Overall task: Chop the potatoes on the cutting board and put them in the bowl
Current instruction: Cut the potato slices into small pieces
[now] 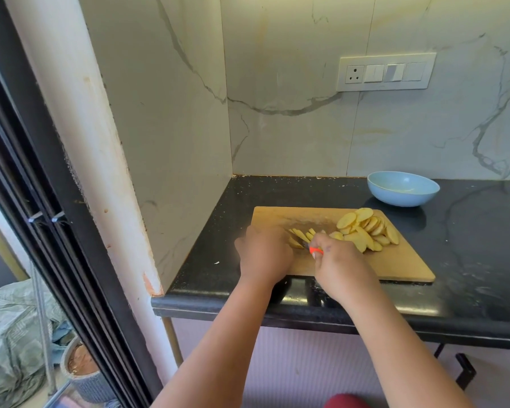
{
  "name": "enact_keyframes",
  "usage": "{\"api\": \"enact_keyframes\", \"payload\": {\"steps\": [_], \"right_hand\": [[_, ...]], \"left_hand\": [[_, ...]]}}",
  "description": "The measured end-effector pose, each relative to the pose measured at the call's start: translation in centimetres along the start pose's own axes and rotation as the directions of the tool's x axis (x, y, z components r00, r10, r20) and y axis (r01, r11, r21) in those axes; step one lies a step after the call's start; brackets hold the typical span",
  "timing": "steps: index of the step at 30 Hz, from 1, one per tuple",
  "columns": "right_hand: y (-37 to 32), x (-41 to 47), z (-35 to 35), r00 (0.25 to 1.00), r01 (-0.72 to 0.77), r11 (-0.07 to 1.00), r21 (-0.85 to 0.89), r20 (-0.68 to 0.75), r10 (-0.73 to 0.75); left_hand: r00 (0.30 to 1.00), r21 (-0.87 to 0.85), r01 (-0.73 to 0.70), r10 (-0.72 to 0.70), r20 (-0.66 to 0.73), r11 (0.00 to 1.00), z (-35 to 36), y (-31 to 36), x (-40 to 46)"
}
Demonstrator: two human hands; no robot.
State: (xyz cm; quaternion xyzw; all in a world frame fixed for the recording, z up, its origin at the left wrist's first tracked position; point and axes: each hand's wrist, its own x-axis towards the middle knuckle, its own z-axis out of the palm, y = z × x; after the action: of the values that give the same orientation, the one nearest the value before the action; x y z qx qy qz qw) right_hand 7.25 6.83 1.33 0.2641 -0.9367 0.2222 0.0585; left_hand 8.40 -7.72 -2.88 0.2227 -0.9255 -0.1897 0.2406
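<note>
A wooden cutting board (401, 260) lies on the black counter. On its far right part sits a heap of round yellow potato slices (367, 228). Near the board's left middle lie a few potato strips (299, 238). My left hand (264, 254) rests on those strips, its fingers curled over them and hiding part of them. My right hand (340, 263) grips a knife with an orange handle (316, 250); the dark blade points left into the strips. A light blue bowl (403, 188) stands behind the board at the back right, a pale scrap inside it.
The black counter (468, 245) ends at marble walls on the left and back, with a socket panel (386, 72) above. A dark window frame (42, 201) runs down the left. The counter's front edge is near my forearms.
</note>
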Motion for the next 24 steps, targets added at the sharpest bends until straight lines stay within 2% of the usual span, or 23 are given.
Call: {"api": "enact_keyframes", "payload": {"steps": [4,9,13,18,21,24], "right_hand": [[-0.6,0.1,0.6,1.0,0.016,1.0,-0.018,0.014,-0.016],[-2.8,1.2,0.0,0.991,0.008,0.994,-0.106,0.136,0.007],[-3.0,1.5,-1.2,0.979,-0.06,0.993,-0.1,0.189,0.078],[-1.7,0.7,-4.3,0.953,-0.041,0.975,-0.22,0.284,0.104],[-0.5,0.2,-6.6,0.938,0.022,0.949,-0.315,0.336,0.09],[1.1,0.1,-9.1,0.918,0.057,0.977,-0.205,0.394,0.03]], "left_hand": [[1.0,0.025,-0.017,0.017,-0.008,1.0,0.0,0.0,0.0],[0.999,0.053,-0.035,0.034,0.004,0.998,0.0,0.0,0.2],[0.999,0.05,-0.032,0.03,0.03,0.998,0.1,0.0,0.0],[0.997,0.005,-0.037,0.036,0.071,0.999,-0.1,-0.2,0.3],[0.998,-0.033,-0.032,0.034,0.061,0.999,-0.2,-0.3,0.1],[0.998,-0.051,-0.031,0.034,0.059,0.998,-0.2,-0.4,0.1]]}}
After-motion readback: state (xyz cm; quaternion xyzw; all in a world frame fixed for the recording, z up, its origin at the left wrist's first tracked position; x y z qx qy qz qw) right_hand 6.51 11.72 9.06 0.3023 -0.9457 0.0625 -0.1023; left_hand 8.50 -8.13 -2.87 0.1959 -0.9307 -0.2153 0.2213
